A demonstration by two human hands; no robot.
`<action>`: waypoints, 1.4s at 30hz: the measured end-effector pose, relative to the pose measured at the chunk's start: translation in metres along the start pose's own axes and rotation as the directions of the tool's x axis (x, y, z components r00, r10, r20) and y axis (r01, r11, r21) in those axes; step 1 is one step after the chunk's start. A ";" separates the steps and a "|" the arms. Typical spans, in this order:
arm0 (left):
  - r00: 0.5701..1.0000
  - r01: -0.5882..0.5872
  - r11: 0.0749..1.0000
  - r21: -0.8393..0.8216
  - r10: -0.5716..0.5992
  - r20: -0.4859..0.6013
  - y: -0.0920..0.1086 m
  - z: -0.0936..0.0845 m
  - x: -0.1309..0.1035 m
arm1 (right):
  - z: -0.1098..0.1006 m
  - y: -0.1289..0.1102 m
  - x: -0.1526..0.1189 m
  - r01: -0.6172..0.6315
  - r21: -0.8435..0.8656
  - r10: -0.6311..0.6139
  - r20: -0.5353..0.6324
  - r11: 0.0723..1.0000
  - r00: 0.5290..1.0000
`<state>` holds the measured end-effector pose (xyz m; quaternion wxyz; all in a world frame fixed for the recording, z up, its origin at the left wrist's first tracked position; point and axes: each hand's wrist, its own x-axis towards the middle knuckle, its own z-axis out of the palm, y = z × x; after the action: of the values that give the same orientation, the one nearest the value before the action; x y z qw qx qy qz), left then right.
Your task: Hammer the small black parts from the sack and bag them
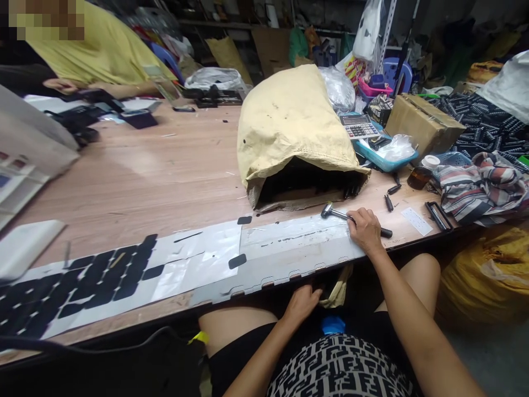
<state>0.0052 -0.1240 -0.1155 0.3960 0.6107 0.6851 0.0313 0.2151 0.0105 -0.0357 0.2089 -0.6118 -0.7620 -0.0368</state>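
Note:
My right hand (pixel 366 229) is closed around a small hammer (pixel 341 214), resting over the near edge of the table. The hammer's metal head points left and its black grip end sticks out to the right. Under the table edge, at my lap, my left hand (pixel 305 302) has its fingers curled at the edge of a pale yellow cloth (pixel 338 291); its fingertips are partly hidden. Just beyond the hammer lies a big yellow sack (pixel 297 121), its dark mouth facing me. A grey-white strip (pixel 281 251) with notched edges runs along the table edge.
Flat black pieces (pixel 119 270) lie on white sheets at left. To the right are a calculator (pixel 359 126), a blue basket (pixel 388 157), a cardboard box (pixel 424 124), a brown bottle (pixel 421 172) and striped cloth (pixel 481 184). Another person in yellow (pixel 99 49) works across the table.

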 end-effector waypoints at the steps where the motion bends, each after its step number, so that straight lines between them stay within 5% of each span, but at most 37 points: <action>1: 0.997 -0.079 0.997 0.007 0.079 0.015 0.005 -0.004 -0.006 | 0.000 0.000 0.000 0.004 0.000 -0.004 0.001 1.000 1.000; 4: 0.908 -0.372 0.923 -0.094 0.383 0.170 0.025 -0.030 -0.024 | -0.001 0.000 0.000 0.011 0.000 -0.011 0.003 1.000 1.000; 7: 0.788 -0.480 0.817 -0.319 0.562 0.253 0.050 -0.076 -0.021 | -0.001 -0.001 0.000 0.009 -0.002 -0.009 0.005 1.000 1.000; 9: 0.840 -0.497 0.787 -0.365 0.542 0.026 0.065 -0.111 0.002 | 0.000 -0.001 0.001 0.013 -0.005 -0.013 0.004 1.000 1.000; 11: 0.875 -0.475 0.810 -0.345 0.392 -0.285 0.076 -0.145 0.037 | 0.000 -0.001 0.000 0.019 -0.005 -0.019 0.000 1.000 1.000; 13: 0.814 -0.422 0.858 -0.293 0.216 -0.540 0.083 -0.173 0.075 | 0.000 -0.001 0.000 0.021 0.000 -0.021 -0.007 1.000 1.000; 15: 0.739 -0.301 0.927 -0.225 0.077 -0.669 0.090 -0.190 0.107 | 0.001 -0.001 0.000 0.018 0.007 -0.018 -0.011 1.000 1.000; 18: 0.746 -0.245 0.961 -0.130 0.102 -0.658 0.101 -0.193 0.136 | 0.001 -0.001 0.001 0.010 0.011 -0.010 -0.006 1.000 1.000; 22: 0.792 -0.283 0.959 -0.015 0.224 -0.568 0.118 -0.171 0.158 | 0.001 -0.001 0.002 0.006 0.004 -0.006 0.004 1.000 1.000; 26: 0.786 -0.166 0.986 0.025 0.147 -0.600 0.125 -0.159 0.184 | 0.001 -0.002 0.002 0.006 0.010 -0.006 0.016 1.000 1.000; 31: 0.878 -0.099 0.995 -0.002 0.087 -0.471 0.118 -0.167 0.200 | 0.001 -0.002 0.001 0.009 0.015 -0.009 0.020 1.000 1.000; 37: 0.823 -0.269 0.958 -0.097 0.176 -0.540 0.093 -0.178 0.144 | 0.002 -0.001 0.001 0.001 0.013 -0.001 0.015 1.000 1.000; 42: 0.783 -0.503 0.862 -0.062 0.424 -0.455 0.056 -0.166 0.075 | 0.003 -0.001 0.001 0.001 0.004 -0.001 0.005 1.000 1.000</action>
<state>-0.0412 0.0278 -0.0095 0.2702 0.7002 0.5769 0.3223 0.2136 0.0118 -0.0381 0.2083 -0.6111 -0.7629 -0.0340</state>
